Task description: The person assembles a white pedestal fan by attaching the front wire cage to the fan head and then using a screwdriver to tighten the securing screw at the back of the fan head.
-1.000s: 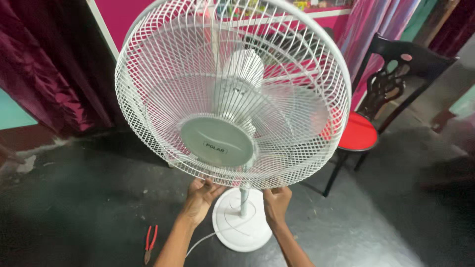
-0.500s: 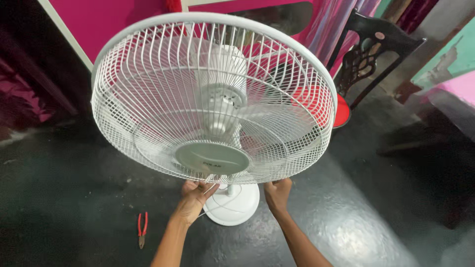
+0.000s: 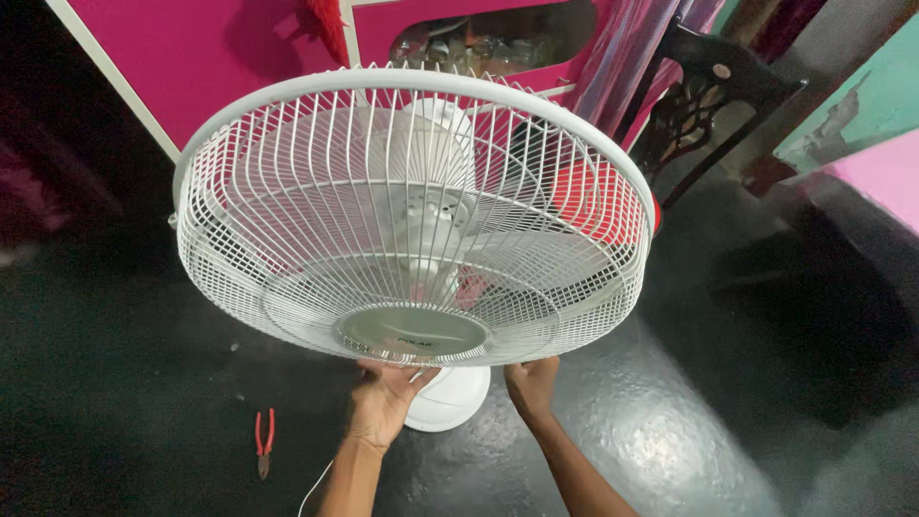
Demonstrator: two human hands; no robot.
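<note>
A white pedestal fan fills the middle of the view, its round wire guard (image 3: 287, 201) tilted up toward me with a grey centre cap (image 3: 414, 331). My left hand (image 3: 381, 400) grips the lower rim of the guard just below the cap. My right hand (image 3: 532, 385) holds the same rim a little further right. The fan's round white base (image 3: 450, 402) shows between my forearms on the dark floor. A thin white cord (image 3: 316, 488) trails beside my left forearm.
Red-handled pliers (image 3: 263, 440) lie on the floor at lower left. A dark wooden chair (image 3: 704, 96) with a red seat stands behind the fan at right. A pink cabinet (image 3: 191, 48) and curtains lie beyond. A pink-covered surface (image 3: 885, 172) is at far right.
The fan's guard has tilted further back toward me and looks flatter. My view has shifted, so the chair and pliers sit further left. Both hands stay on the lower rim.
</note>
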